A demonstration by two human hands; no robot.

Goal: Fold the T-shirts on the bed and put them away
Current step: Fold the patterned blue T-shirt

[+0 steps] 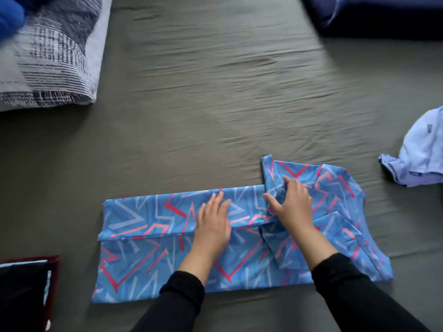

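A blue T-shirt (148,238) with pink and white zigzag print lies partly folded on the near side of the grey bed (215,104). The left hand (212,226) presses flat on its middle, fingers spread; the right hand (291,203) pinches a bunched sleeve fold. A pale blue garment (417,152) lies crumpled far right.

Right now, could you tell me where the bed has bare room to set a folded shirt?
Bare sheet lies beyond the patterned T-shirt, between the striped pillow and the navy bedding. It is crowded near the light blue shirt.
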